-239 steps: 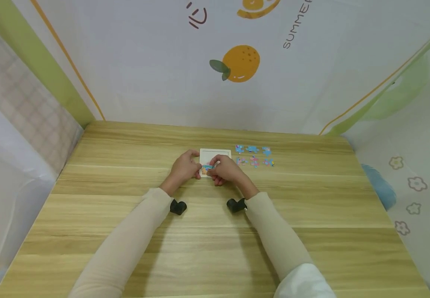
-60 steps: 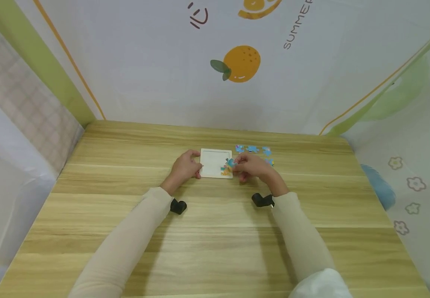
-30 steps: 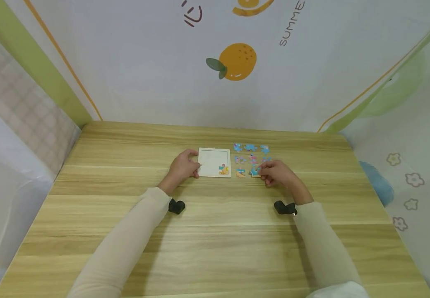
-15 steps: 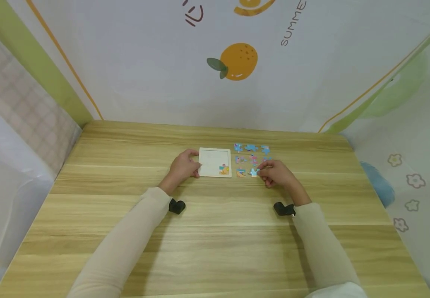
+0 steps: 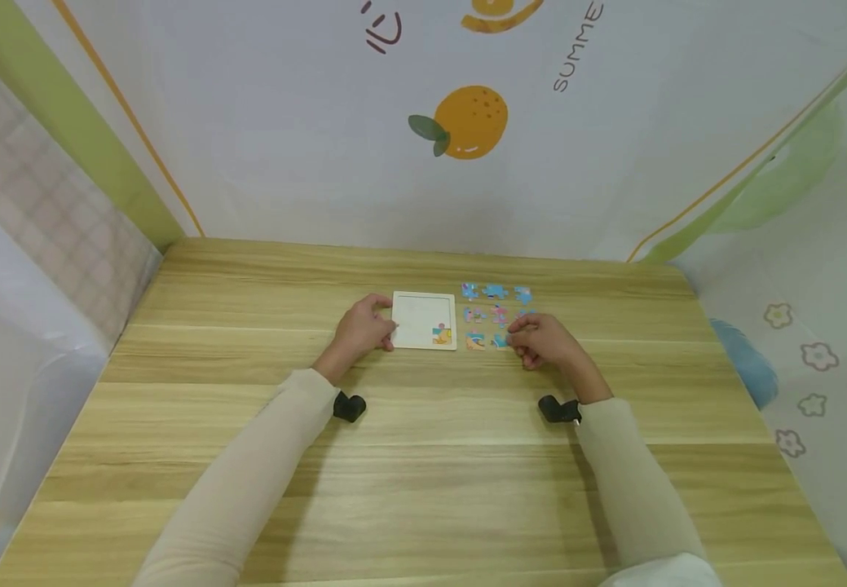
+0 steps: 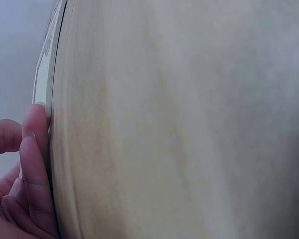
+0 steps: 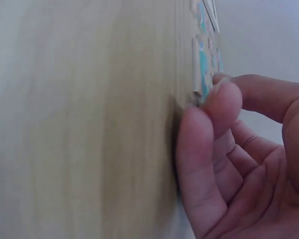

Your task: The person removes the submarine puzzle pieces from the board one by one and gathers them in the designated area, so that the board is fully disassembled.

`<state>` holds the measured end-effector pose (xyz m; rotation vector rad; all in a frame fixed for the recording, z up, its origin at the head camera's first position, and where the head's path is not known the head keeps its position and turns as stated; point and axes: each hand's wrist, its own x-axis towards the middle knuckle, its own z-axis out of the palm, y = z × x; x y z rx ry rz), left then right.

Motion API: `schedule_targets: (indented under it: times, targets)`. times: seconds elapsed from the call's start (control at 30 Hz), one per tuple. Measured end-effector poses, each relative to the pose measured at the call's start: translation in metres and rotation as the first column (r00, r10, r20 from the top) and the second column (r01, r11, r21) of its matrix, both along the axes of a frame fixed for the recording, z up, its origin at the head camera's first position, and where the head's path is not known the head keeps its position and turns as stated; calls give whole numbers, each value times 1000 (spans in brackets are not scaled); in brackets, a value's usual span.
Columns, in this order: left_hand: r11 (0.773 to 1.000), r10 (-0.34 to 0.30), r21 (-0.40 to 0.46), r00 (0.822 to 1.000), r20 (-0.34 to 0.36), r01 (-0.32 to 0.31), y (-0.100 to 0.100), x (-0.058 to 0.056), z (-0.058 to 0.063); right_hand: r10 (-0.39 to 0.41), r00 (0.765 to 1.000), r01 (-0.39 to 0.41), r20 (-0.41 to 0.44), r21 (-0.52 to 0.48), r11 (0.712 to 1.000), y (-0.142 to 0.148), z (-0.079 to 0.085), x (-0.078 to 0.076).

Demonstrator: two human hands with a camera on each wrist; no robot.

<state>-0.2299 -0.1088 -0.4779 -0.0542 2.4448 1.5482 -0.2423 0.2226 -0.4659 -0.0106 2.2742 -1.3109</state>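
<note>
In the head view, a pale square puzzle tray (image 5: 423, 318) lies on the table with one orange-and-blue jigsaw piece (image 5: 441, 335) in its near right corner. My left hand (image 5: 359, 330) grips the tray's left edge, thumb on the near part and fingers along the side; the left wrist view shows the fingers (image 6: 36, 164) low at the edge. Right of the tray, my right hand (image 5: 544, 340) pinches the right end of a blue puzzle piece (image 5: 499, 342) in the nearest row. In the right wrist view, thumb and fingertips meet at the piece's end, close to the table.
Several other jigsaw pieces (image 5: 495, 291) lie in rows right of the tray, some partly behind the right hand. An orange-and-blue piece (image 5: 475, 342) sits between the tray and the pinched one. The wooden table (image 5: 423, 489) ends at a printed white curtain (image 5: 284, 122).
My right hand has moved right from the tray's edge, carrying a blue puzzle piece to the nearest row. It has barely shifted in the last half second. The left hand stays on the tray.
</note>
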Motion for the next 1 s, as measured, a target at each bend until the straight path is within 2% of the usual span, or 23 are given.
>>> schedule_targets:
  times: [0.2,0.53,0.83,1.0]
  targets:
    - [1000,-7,-1,1000,-11,7,0,0,0,-7,1000,7,-19,-3,1000,-9,6,-2]
    - [1000,-17,-18,1000,-13,16,-1,0,0,55,996,-56,-64,-10,998,-47,12,-4]
    - [1000,-7,-5,1000,-10,7,-3,0,0,115,990,-117,-81,-25,993,-81,9,-2]
    - [1000,-24,-8,1000,-14,24,-3,0,-2,117,991,-118,-65,-11,993,-90,3,1]
